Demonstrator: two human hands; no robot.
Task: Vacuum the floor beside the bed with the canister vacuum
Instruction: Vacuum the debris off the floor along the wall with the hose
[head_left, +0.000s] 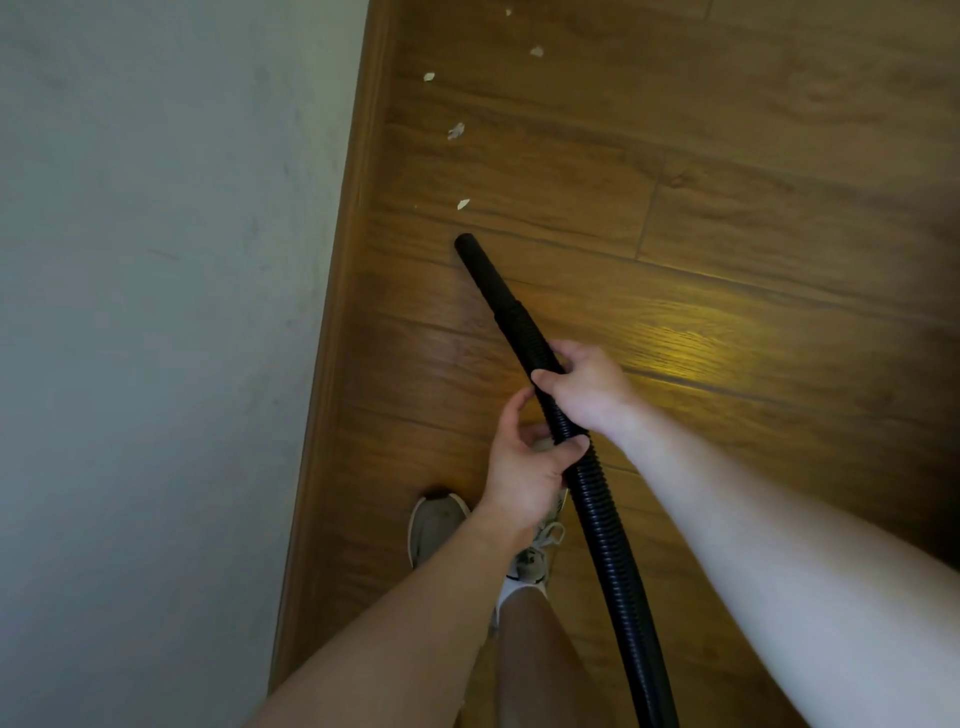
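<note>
A black ribbed vacuum hose (602, 519) runs from the bottom of the view up to its smooth nozzle end (475, 260), which points at the wooden floor (727, 208) near the wall. My right hand (582, 384) grips the hose higher up, fingers curled round it. My left hand (524, 467) holds the hose just below, thumb across it. Several small white scraps of paper (456, 131) lie on the floor beyond the nozzle, the nearest scrap (463, 203) a short way in front of it. The canister and the bed are out of view.
A pale grey wall (156, 312) fills the left side, with a wooden skirting board (343, 312) along its foot. My feet in light sneakers (434, 525) stand on the floor below my hands, close to the skirting.
</note>
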